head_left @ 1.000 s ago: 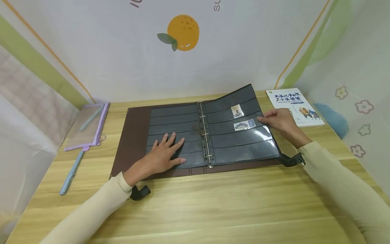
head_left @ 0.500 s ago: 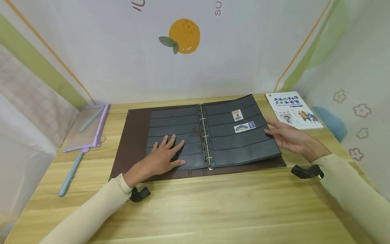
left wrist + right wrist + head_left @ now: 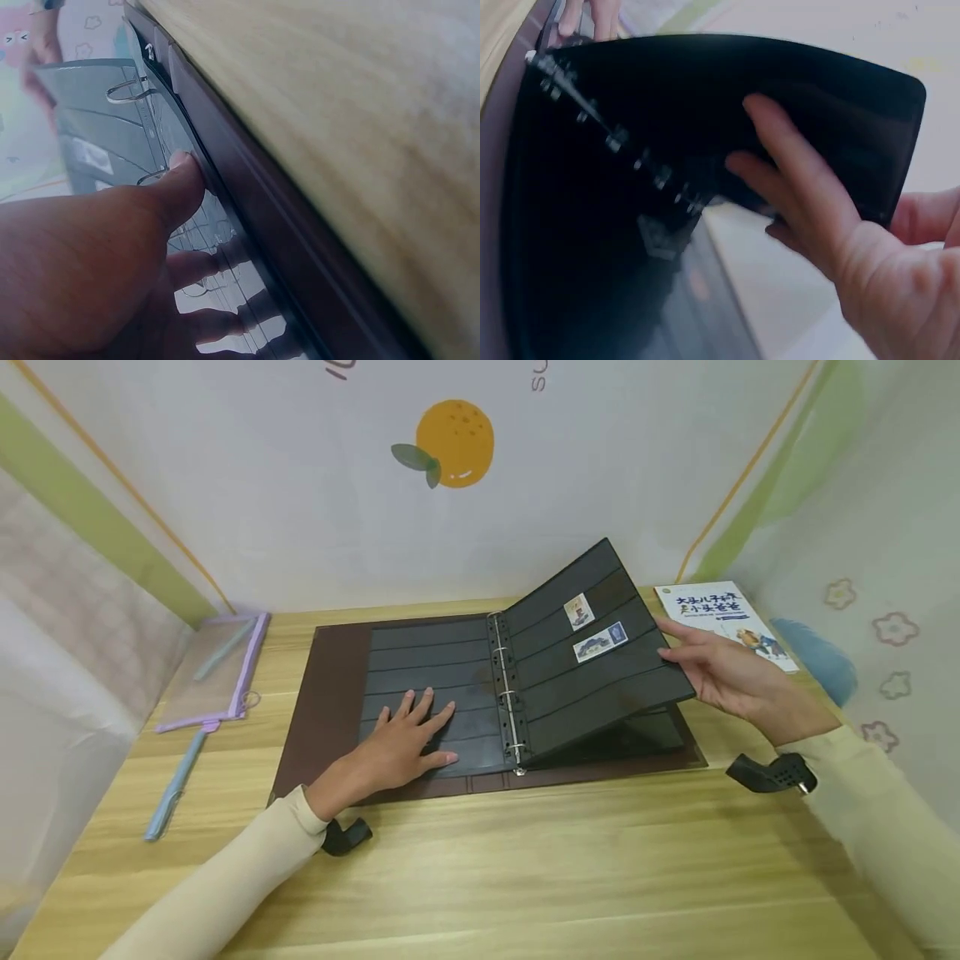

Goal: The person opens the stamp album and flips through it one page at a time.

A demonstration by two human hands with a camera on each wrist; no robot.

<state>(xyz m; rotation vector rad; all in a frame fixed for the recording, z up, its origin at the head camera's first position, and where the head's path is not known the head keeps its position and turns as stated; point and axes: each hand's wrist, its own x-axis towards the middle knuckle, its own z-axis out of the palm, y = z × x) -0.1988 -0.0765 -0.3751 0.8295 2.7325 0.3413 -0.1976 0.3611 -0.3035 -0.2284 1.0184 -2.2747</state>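
A brown ring binder stamp album (image 3: 330, 685) lies open on the table. My left hand (image 3: 397, 747) rests spread on its left black page (image 3: 431, 660); the left wrist view shows the thumb (image 3: 184, 187) by the page's lower edge. With my right hand (image 3: 738, 681) I hold the outer edge of the right black page (image 3: 585, 693), tilted up from the rings (image 3: 507, 693). Two stamps, a small one (image 3: 579, 612) and a wider one (image 3: 600, 643), sit in its strips. In the right wrist view, fingers (image 3: 802, 165) lie along the page's underside. Beneath it another dark page (image 3: 652, 732) shows.
A book with a white cover (image 3: 723, 610) lies behind my right hand. At the left are a purple-edged mesh pouch (image 3: 206, 681) and a thin blue stick-like item (image 3: 176, 785). A printed curtain (image 3: 300, 485) closes off the table's back.
The right page lay lower half a second ago; now my right hand has raised its outer edge, uncovering a page beneath. My left hand has stayed in place.
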